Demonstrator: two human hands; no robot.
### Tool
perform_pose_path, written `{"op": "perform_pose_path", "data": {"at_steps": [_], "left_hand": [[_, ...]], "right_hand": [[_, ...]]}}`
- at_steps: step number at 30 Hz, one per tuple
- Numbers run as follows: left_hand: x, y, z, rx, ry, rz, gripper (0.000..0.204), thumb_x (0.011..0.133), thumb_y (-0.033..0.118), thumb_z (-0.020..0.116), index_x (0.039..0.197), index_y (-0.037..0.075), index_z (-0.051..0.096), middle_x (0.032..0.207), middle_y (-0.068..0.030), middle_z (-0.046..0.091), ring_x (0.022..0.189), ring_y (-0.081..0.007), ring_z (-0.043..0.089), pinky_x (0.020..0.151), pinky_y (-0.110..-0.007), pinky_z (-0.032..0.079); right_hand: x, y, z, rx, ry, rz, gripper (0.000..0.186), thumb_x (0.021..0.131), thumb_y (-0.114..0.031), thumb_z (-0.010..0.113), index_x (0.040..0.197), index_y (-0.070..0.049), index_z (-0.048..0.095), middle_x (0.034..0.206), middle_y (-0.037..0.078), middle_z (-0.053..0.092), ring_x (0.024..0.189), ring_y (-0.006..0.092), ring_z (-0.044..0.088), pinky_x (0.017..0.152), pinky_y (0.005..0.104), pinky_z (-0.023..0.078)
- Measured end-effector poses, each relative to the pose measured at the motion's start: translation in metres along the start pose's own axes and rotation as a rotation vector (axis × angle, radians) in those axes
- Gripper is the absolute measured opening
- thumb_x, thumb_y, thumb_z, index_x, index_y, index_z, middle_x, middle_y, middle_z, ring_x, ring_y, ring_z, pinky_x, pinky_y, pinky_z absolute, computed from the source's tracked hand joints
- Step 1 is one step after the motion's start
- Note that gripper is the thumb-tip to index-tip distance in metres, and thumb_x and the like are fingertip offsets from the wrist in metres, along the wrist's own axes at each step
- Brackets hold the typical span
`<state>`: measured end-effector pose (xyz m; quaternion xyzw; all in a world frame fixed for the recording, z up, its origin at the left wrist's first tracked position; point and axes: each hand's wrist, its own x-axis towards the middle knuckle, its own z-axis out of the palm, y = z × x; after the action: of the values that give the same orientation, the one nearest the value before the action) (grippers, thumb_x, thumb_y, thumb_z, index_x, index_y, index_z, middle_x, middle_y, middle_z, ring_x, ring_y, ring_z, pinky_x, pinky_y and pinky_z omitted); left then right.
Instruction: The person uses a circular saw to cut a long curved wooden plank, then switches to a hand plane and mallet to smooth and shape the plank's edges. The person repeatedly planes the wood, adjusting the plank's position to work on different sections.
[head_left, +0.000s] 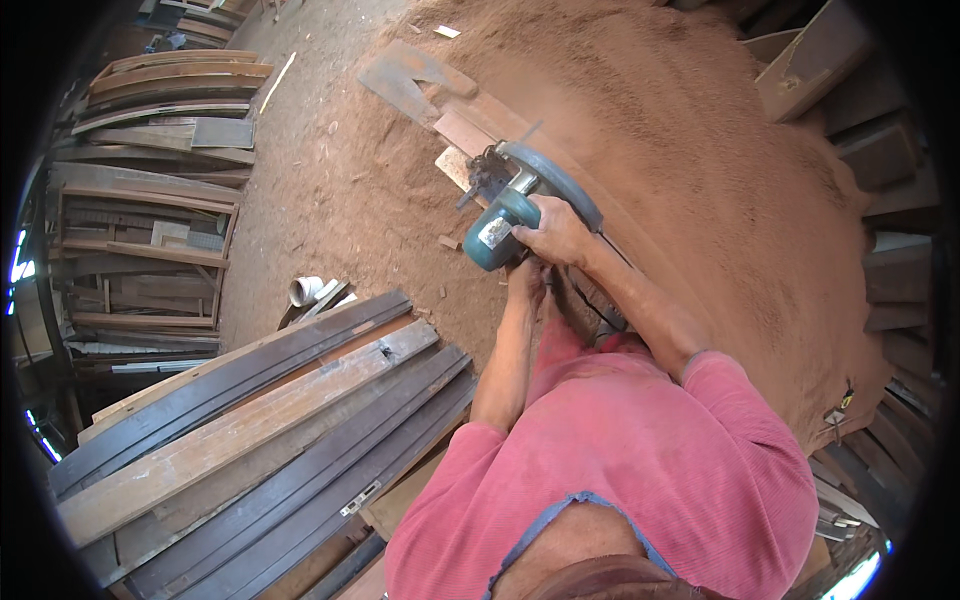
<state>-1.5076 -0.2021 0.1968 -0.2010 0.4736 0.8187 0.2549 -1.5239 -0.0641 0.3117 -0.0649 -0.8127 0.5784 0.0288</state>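
A teal circular saw (492,233) with a grey guard sits over a narrow board (464,134) on the sawdust. My right hand (553,232) grips the saw's handle, its thumb over the motor housing. Beneath the saw's rear end is my left hand (527,280), with its fingers mostly hidden; I cannot make out what it holds. A notched, dust-covered plank (398,78) lies beyond the saw, and a black cord runs down beside my right forearm.
Long planks and door panels (243,419) are stacked at lower left, beside white pipe offcuts (306,291). Wooden frames (150,255) line the far left and boards (810,65) the right. A wide sawdust heap (740,200) covers the ground right of the saw.
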Motion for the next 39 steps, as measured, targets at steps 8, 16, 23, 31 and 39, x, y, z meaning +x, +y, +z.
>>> {"op": "perform_pose_path", "data": {"at_steps": [8,16,23,31,39], "left_hand": [[0.008,0.0,-0.003,0.007,0.029,0.036,0.029,0.078,-0.013,0.062,0.101,0.004,0.063,0.086,-0.0042,0.064,0.065,-0.0151,0.06,0.053,-0.026,0.043],[0.01,0.0,-0.004,0.02,-0.048,0.043,0.033,0.081,-0.01,0.064,0.111,0.003,0.063,0.097,-0.0047,0.066,0.08,-0.0169,0.065,0.061,-0.026,0.049],[0.038,-0.019,-0.035,0.022,-0.06,0.12,0.04,0.084,-0.009,0.065,0.121,0.004,0.061,0.107,-0.0054,0.066,0.09,-0.0198,0.067,0.068,-0.032,0.054],[0.039,-0.017,-0.032,0.094,0.005,0.123,0.04,0.083,-0.009,0.066,0.121,0.002,0.061,0.104,-0.0077,0.068,0.084,-0.0208,0.067,0.066,-0.033,0.054],[0.064,-0.035,-0.056,0.085,-0.028,0.201,0.041,0.078,-0.011,0.065,0.118,0.001,0.062,0.104,-0.0078,0.069,0.085,-0.0216,0.068,0.065,-0.033,0.054]], "right_hand": [[0.001,0.009,0.011,0.066,0.014,0.015,0.036,0.08,-0.019,0.075,0.109,0.002,0.069,0.102,0.026,0.072,0.097,0.0402,0.07,0.087,0.0449,0.054],[0.002,0.022,0.017,0.069,0.026,0.022,0.035,0.081,-0.018,0.074,0.109,0.003,0.069,0.101,0.027,0.071,0.097,0.0397,0.07,0.087,0.0438,0.055],[0.004,0.032,0.029,0.073,0.036,-0.033,0.037,0.082,-0.019,0.073,0.109,0.004,0.068,0.102,0.027,0.071,0.1,0.0404,0.07,0.089,0.0444,0.054],[0.005,0.047,0.034,0.074,0.009,0.021,0.038,0.084,-0.014,0.073,0.115,0.006,0.065,0.105,0.023,0.072,0.101,0.0301,0.07,0.094,0.0395,0.051],[0.004,0.053,0.04,0.101,0.008,0.031,0.038,0.084,-0.014,0.073,0.115,0.006,0.065,0.103,0.021,0.072,0.1,0.0296,0.069,0.093,0.0392,0.052]]}}
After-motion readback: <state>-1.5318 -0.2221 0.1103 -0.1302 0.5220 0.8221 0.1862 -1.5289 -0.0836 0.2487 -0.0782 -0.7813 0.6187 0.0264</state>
